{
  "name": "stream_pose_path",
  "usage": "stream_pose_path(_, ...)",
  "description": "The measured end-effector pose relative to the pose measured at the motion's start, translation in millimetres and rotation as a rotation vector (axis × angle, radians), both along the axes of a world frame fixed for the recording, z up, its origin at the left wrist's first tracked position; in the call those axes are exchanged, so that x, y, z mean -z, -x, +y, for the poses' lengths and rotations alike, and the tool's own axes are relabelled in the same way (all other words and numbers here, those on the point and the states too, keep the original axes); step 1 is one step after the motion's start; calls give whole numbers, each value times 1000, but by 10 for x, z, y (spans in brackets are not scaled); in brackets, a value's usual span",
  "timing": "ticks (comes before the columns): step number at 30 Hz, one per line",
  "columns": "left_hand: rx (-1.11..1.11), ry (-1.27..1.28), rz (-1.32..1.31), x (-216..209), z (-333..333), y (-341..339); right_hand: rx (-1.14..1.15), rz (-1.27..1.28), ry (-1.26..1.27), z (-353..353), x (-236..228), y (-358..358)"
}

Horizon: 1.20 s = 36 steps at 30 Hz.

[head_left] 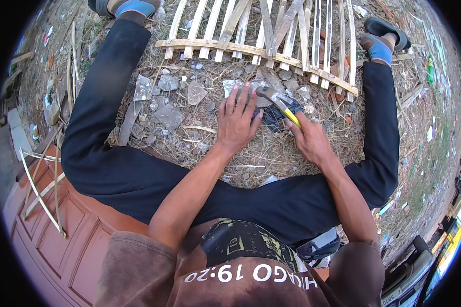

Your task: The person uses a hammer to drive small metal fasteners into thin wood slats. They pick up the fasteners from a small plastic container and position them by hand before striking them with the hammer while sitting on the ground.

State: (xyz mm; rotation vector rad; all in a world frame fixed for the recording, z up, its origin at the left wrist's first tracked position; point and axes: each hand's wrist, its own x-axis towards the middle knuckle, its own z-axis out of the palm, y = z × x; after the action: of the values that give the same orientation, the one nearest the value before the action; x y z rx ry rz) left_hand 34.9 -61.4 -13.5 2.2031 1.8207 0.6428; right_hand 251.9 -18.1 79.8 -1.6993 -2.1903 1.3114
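Observation:
A hammer (283, 105) with a dark metal head and a yellow-and-black handle is gripped in my right hand (311, 137), its head pointing up and left. My left hand (237, 118) has its fingers stretched out, palm down, just left of the hammer's head. Between and beyond my hands lies a crumpled black plastic bag (275, 123); its contents are not clear. Farther off, a lattice of pale wooden slats (225, 47) lies on the ground, the slats crossing a curved bottom strip. Several loose slats rest across it.
Broken stone and tile pieces (169, 115) litter the dry grass between my legs. Thin wood strips (42, 194) lean on a reddish-brown panelled door (71, 245) at left. A green bottle (430, 70) lies at far right. My legs are spread either side of the work.

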Motion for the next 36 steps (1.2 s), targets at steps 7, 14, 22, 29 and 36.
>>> stream_pose_path(7, -10, -2, 8, 7, -32, -4, 18, 1, -53, -14, 91, -33)
stream_pose_path(14, 1, 3, 15, -3, -3, -4, 7, 18, -117, -35, 87, -39)
stream_pose_path(22, 0, 0, 4, 26, -9, 1, -18, 13, -148, -28, 146, -77)
stream_pose_path(29, 1, 0, 2, 6, -12, -28, -19, 5, -161, -34, 116, -68)
stream_pose_path(36, -3, -3, 6, -14, -5, -19, 2, 97, -168, -50, 48, -93)
